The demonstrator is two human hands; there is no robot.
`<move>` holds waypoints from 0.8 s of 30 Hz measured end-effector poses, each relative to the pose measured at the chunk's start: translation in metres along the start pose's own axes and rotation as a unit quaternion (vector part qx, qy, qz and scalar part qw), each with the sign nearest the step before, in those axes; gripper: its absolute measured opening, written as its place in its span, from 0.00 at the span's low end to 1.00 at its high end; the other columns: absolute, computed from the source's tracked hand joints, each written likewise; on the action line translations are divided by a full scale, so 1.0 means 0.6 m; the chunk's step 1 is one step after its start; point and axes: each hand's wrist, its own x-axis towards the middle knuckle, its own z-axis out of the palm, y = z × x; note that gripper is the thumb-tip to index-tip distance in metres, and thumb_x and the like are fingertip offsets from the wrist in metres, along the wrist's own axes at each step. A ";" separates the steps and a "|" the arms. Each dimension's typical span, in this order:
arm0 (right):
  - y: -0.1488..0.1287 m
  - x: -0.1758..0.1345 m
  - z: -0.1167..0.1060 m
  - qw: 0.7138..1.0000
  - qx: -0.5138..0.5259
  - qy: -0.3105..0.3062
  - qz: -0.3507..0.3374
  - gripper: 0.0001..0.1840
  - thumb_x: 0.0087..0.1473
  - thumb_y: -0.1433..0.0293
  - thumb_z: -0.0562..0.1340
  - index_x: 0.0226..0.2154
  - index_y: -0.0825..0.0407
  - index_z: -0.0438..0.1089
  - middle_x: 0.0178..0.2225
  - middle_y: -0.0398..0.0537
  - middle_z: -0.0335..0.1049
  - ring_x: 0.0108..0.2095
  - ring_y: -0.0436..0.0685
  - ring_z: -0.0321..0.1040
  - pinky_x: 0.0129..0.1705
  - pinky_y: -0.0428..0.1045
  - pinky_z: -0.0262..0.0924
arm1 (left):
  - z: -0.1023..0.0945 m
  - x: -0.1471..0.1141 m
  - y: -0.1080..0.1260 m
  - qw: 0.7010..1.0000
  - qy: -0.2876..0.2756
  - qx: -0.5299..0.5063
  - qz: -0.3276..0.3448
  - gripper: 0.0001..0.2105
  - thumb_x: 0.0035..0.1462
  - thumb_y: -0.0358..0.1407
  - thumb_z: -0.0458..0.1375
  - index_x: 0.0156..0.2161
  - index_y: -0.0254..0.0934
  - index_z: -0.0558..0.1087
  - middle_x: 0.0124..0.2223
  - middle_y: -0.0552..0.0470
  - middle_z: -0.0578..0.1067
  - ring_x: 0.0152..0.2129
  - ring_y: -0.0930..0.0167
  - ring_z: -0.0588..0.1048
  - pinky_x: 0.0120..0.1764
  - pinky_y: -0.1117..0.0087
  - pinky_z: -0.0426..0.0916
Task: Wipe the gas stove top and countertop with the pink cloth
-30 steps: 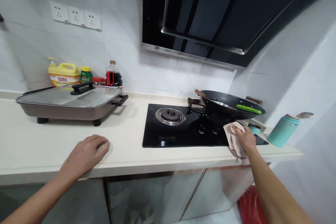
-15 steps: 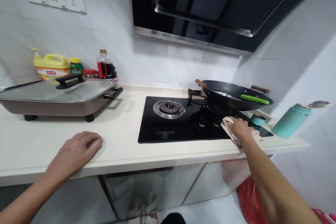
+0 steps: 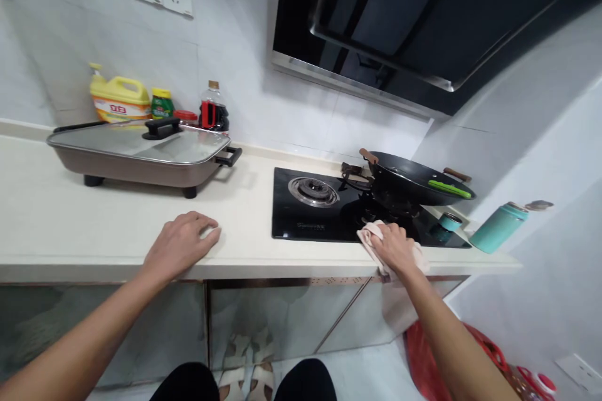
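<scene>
Bright, cool light, its source out of frame, casts soft shadows below the range hood (image 3: pixel 399 25) and around the electric griddle (image 3: pixel 134 166). Lettering (image 3: pixel 310 226) on the gas hob (image 3: pixel 289 210) is blurred; wide-angle distortion stretches the margins.

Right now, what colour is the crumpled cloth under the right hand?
The crumpled cloth is pale pink, clearest in the head view.

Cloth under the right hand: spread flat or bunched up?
Bunched up: creased folds of the cloth gather around the right hand; the part beneath the palm is hidden.
</scene>
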 end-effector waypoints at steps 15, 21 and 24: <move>-0.478 -0.111 -0.076 0.936 0.144 0.010 -0.322 0.22 0.63 0.52 0.62 0.52 0.48 0.72 0.52 0.54 0.70 0.52 0.65 0.61 0.53 0.58 0.53 | -0.009 -0.009 0.002 0.993 0.051 -0.100 -0.040 0.26 0.64 0.53 0.47 0.44 0.39 0.81 0.52 0.44 0.82 0.52 0.58 0.78 0.55 0.61 0.68; -0.407 -0.134 -0.077 0.912 0.217 -0.021 -0.347 0.13 0.62 0.59 0.63 0.43 0.50 0.74 0.43 0.49 0.76 0.44 0.58 0.67 0.47 0.51 0.52 | -0.010 -0.011 0.001 0.996 0.048 -0.073 -0.026 0.24 0.64 0.49 0.47 0.44 0.38 0.81 0.49 0.44 0.83 0.48 0.59 0.79 0.52 0.61 0.70; -0.308 -0.121 -0.058 0.930 0.233 -0.017 -0.285 0.09 0.61 0.63 0.60 0.37 0.50 0.74 0.39 0.48 0.76 0.38 0.55 0.67 0.40 0.49 0.51 | -0.005 -0.012 0.000 0.997 0.044 -0.056 -0.006 0.21 0.64 0.48 0.48 0.42 0.40 0.82 0.48 0.44 0.83 0.49 0.58 0.78 0.53 0.60 0.68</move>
